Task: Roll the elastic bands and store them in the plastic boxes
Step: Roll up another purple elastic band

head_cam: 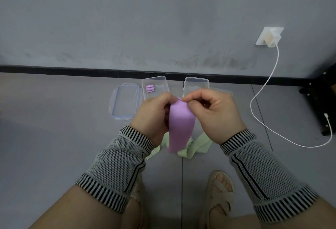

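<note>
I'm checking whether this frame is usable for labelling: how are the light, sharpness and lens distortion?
Head view: light is soft and even, with no hard shadows or glare. The hands, left and right, and the purple band are fairly sharp. The skirting line bows, showing wide-angle distortion. The clear boxes are low-contrast against the grey floor.
</note>
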Demonstrator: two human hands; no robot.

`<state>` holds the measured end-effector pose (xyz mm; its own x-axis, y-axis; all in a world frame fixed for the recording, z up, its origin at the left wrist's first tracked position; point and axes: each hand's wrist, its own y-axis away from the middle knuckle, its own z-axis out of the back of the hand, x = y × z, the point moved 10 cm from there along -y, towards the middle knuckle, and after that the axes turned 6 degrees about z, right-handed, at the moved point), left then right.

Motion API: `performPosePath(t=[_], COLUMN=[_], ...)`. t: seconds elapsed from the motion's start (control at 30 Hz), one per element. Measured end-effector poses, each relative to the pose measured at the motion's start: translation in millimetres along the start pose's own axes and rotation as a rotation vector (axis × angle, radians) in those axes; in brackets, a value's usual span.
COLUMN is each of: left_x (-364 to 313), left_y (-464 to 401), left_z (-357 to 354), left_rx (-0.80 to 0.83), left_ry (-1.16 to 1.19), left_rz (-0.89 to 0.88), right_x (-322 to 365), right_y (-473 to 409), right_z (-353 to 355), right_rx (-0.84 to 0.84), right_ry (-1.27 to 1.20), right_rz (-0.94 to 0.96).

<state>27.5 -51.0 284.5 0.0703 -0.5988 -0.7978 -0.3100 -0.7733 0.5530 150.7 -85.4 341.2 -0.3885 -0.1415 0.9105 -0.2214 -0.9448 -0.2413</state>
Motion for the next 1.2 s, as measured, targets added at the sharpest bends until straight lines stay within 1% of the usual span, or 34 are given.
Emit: performPosePath(t=[0.13,0.23,0.33,0.47,0.53,0.67,0.83,0.93,1.07,1.2], left_x=[-2.3,-3.1,-5.6,-15.3,-19.6,-23.4,-24.6,-22.9,-25.5,-29.7], left_y=[1.1,0.3,-1.6,-0.1,1.7,3.9,3.3,3.4,7.0,9.2], left_z=[-5.8,-5.6,-6.4,-5.4,-4.4,-4.3,-3.4,-6.2,-12.9,-15.9], left_rx=[0.061,0.078,0.09,0.063,0.051,0.036,0.026,0.04,0.074,0.064], left_ry=[-0.055,-0.074,-0.104,-0.154,-0.183,-0.222,-0.216,-0.226,-0.263,-0.285], left_rz=[-0.02,-0.036,-0.085,-0.191,-0.242,-0.296,-0.305,-0.306,-0.349,-0.391], right_x=[2.3,-1.1,-9.5,-21.1,-22.8,-22.3,-24.5,-23.8,-22.0,-19.2], right_y=[0.1,-0.2,-0.2,0.0,0.0,0.1,-0.3,-0.9,-1.1,-1.2], right_z=[1.3,2.8,2.6,0.6,0.7,1.5,1.7,5.1,7.9,9.8], right_rx=[-0.012,-0.032,-0.06,-0.089,-0.097,-0.086,-0.075,-0.096,-0.114,-0.115], right_ry=[0.016,-0.027,-0.15,-0.363,-0.416,-0.344,-0.334,-0.322,-0.331,-0.307], right_rz=[0.023,0.005,-0.072,-0.176,-0.192,-0.171,-0.193,-0.183,-0.182,-0.156])
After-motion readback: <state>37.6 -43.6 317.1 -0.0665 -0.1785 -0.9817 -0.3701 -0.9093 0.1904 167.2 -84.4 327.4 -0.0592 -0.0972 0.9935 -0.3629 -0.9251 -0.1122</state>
